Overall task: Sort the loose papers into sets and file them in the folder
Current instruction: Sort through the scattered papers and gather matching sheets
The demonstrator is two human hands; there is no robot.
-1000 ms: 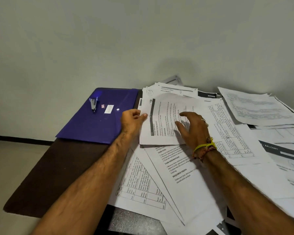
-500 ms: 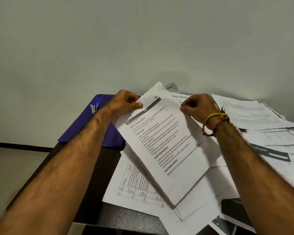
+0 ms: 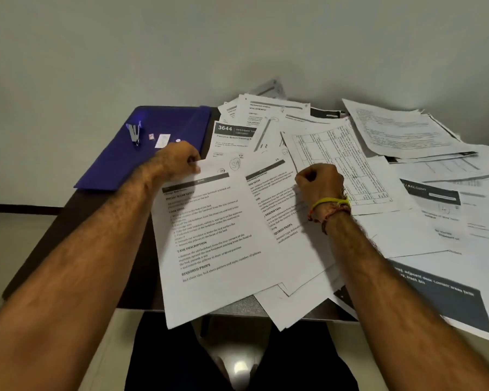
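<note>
A blue folder [image 3: 116,167] lies flat at the table's far left. Loose printed papers [image 3: 401,136] cover the middle and right in an untidy heap. My left hand [image 3: 178,160] pinches the top left corner of a text sheet [image 3: 209,238] that hangs over the near table edge. Beside it on the right lies a second text sheet [image 3: 271,198]. My right hand [image 3: 319,180], fingers curled, grips that second sheet at its right edge. A table-printed page [image 3: 336,156] lies just behind that hand.
A small stapler [image 3: 134,134] and a white label sit on the folder. The dark brown table [image 3: 68,221] stands against a plain wall. A sheet headed 3644 [image 3: 232,134] lies next to the folder. Dark-printed pages [image 3: 449,306] overhang the near right edge.
The sheets I held raised between both hands have come down onto the table. They now lie side by side, one in each hand, and my hands have moved apart.
</note>
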